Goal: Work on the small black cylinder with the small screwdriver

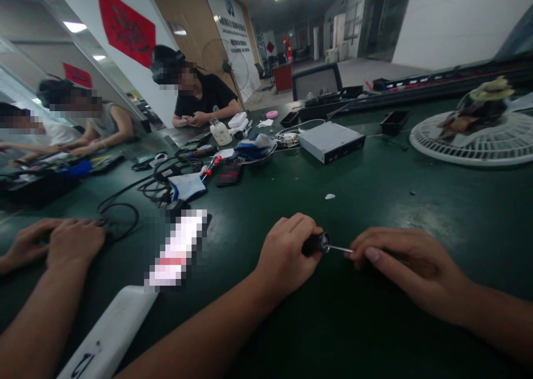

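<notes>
My left hand [289, 252] is wrapped round a short black cylindrical part [320, 243], whose round end faces right. From that end a thin metal shaft [340, 249] runs across to my right hand [402, 265]. The fingers of my right hand are closed round a screwdriver with a brownish handle [420, 265], mostly hidden by the hand. Both hands are low over the dark green table [266, 212], a short gap apart.
Another person's hands [77, 240] rest at the left, beside a lit phone [179, 251] and a white object [112, 329]. Further back are cables [160, 173], a grey drive box [332, 141] and a white fan grille [478, 140]. More people sit across the table.
</notes>
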Demonstrator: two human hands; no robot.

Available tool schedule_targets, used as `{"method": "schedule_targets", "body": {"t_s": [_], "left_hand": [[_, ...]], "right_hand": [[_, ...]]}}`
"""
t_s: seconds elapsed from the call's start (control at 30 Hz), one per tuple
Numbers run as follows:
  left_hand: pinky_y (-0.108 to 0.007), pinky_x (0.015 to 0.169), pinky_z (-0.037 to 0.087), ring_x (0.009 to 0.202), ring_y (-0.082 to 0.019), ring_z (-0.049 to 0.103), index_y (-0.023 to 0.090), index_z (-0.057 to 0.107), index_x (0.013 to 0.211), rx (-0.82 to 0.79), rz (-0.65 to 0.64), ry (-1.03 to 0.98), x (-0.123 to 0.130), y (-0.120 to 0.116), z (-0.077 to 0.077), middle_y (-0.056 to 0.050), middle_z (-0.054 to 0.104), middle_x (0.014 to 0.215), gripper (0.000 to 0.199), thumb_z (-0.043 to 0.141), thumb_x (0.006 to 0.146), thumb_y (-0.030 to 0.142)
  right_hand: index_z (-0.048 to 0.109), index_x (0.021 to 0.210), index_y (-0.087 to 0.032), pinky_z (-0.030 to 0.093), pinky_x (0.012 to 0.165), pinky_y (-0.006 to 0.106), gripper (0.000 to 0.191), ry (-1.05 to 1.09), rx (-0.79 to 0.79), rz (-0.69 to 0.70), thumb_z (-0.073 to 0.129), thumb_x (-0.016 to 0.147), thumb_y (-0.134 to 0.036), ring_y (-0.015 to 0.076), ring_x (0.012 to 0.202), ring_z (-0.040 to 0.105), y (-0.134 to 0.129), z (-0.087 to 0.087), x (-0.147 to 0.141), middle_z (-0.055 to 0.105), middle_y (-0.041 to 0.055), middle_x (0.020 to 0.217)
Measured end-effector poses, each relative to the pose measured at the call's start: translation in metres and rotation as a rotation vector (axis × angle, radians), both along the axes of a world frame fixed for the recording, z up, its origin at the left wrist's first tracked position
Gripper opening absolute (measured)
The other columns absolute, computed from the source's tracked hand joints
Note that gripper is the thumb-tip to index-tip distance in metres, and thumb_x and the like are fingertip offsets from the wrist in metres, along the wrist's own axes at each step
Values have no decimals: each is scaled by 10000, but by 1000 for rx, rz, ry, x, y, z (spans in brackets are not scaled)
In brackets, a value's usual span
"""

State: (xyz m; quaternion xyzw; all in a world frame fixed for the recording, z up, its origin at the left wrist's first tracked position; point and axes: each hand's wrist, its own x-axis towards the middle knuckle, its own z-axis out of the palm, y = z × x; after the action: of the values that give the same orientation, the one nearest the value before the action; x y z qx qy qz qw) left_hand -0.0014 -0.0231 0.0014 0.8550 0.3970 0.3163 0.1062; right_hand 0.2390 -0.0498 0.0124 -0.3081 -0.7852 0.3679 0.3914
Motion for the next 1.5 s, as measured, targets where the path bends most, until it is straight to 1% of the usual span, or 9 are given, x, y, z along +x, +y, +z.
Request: {"method": "schedule_targets", "body": {"t_s": [0.13,0.27,0.47,0.73,0.9,1.0,1.2,1.37,1.5], "left_hand": [[-381,779,499,912,-221,621,181,611,955,-9,6,-12,0,0,1,-50,669,994,218,696,770,104],[-390,786,508,916,-230,623,183,609,969,-6,0,1,0,0,2,-59,671,1004,251,696,750,96],[-381,792,508,909,-219,622,191,600,946,1,19,-17,-1,0,1,-52,668,978,212,677,773,96],[-382,789,500,914,-217,619,179,610,967,8,-1,-5,0,0,1,-52,668,991,228,684,768,95],[-381,783,504,903,-218,622,184,605,942,17,8,-20,0,0,0,-54,669,974,209,680,766,99],[-379,780,503,897,-216,623,185,601,926,20,17,-16,0,0,1,-52,668,962,194,674,769,97],[-382,781,508,904,-220,624,184,608,945,15,0,-4,0,0,3,-61,673,983,202,664,772,95],[-371,770,506,886,-212,622,187,597,934,21,20,-33,1,0,2,-50,666,964,213,685,763,94],[-374,782,498,904,-213,621,188,599,914,17,12,-2,0,1,1,-49,668,969,186,677,776,92]], "right_hand": [[705,920,-212,525,639,261,193,-29,-2,-50,528,996,-203,138,722,680,-2,-2,1,713,19,827],[716,986,-215,528,655,270,188,-21,-11,-109,529,999,-214,148,747,686,-2,0,0,717,28,847],[717,1028,-234,554,731,263,201,-3,-7,53,528,995,-174,149,849,700,1,2,0,732,32,954],[699,945,-215,526,674,276,182,-45,-8,-77,526,1000,-207,148,767,679,0,0,-1,708,28,861],[719,1037,-232,557,770,283,193,6,13,21,541,987,-176,165,890,706,-1,3,-1,741,42,979],[726,1009,-226,561,733,269,194,-25,-14,48,537,988,-184,158,843,710,0,2,-1,745,37,942],[721,977,-227,550,700,275,170,-53,-12,-89,552,986,-210,162,806,702,1,-1,-2,733,37,897],[724,1072,-247,559,765,254,207,4,6,43,559,979,-162,147,889,707,1,2,-2,745,34,1004],[724,968,-217,554,704,256,198,-39,-61,34,529,999,-201,146,810,704,1,2,-2,737,33,912]]}}
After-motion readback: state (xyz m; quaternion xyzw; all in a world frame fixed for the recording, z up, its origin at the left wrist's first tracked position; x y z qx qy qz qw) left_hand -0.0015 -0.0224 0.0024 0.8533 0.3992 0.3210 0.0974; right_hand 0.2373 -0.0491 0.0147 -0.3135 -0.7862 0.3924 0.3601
